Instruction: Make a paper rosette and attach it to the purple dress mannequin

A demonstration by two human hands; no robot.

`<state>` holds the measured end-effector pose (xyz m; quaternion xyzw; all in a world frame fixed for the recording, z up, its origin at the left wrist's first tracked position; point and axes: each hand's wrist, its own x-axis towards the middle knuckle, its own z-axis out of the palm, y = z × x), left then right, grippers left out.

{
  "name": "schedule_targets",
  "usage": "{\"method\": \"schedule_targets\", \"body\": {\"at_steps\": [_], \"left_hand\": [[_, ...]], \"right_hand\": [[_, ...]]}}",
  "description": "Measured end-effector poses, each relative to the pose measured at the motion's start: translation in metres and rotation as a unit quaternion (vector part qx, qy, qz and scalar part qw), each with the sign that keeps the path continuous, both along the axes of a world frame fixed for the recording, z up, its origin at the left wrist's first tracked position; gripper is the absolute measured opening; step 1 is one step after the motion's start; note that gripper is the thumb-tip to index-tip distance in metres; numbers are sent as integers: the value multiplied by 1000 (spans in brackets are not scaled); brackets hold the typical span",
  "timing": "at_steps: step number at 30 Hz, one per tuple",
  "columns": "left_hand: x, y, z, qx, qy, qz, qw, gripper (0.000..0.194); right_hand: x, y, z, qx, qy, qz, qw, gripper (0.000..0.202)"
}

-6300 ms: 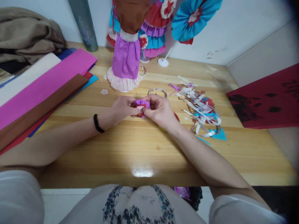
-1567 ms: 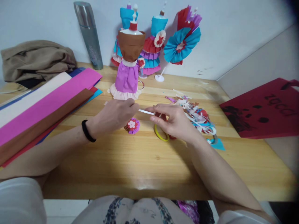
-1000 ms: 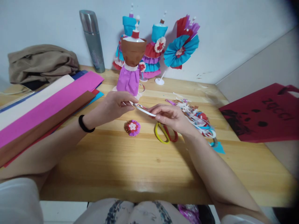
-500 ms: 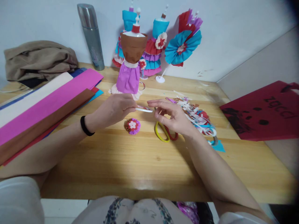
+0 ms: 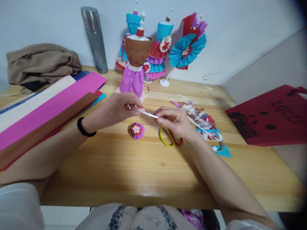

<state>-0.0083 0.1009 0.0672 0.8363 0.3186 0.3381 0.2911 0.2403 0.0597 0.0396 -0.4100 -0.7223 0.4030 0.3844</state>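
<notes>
Between my hands, above the table, is a thin flat white-edged piece (image 5: 148,113) with some red on its upper face; its exact kind I cannot make out. My left hand (image 5: 120,107), with a black band at the wrist, grips the piece's left end. The right end is pinched between thumb and fingers of my right hand (image 5: 174,120). Below them on the table lies a round pleated rosette (image 5: 136,130) in purple and brown with a pale flower centre. Scissors with yellow and red handles (image 5: 167,137) lie under my right hand, their blades hidden.
Paper scraps (image 5: 203,119) are heaped on the right near a red bag (image 5: 268,118). Folded coloured sheets (image 5: 52,105) lie left, before a brown cloth (image 5: 43,62) and a flask (image 5: 96,44). Small dress forms in coloured paper, one with a brown top (image 5: 137,51), stand behind.
My right hand has closed on the right end of the flat piece, where its fingers were apart from it. The piece now tilts down to the right, and my left hand has turned slightly.
</notes>
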Motion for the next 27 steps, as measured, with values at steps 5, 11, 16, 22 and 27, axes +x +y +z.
{"method": "schedule_targets", "body": {"at_steps": [5, 11, 16, 22, 27], "left_hand": [[-3, 8, -7, -49, -17, 33, 998, 17], [3, -4, -3, 52, -22, 66, 996, 18], [6, -13, -4, 131, 46, 109, 984, 22], [12, -10, -13, 32, 68, 110, 991, 24], [13, -13, -14, -17, 21, 106, 994, 27]], "right_hand": [[3, 3, -2, -49, 40, 15, 998, 29], [4, 5, -7, -33, 39, 3, 999, 27], [2, 1, -5, 26, -8, -9, 1000, 18], [2, 2, -5, 68, -8, -34, 997, 16], [4, 5, -8, 65, -2, -31, 997, 15]]}}
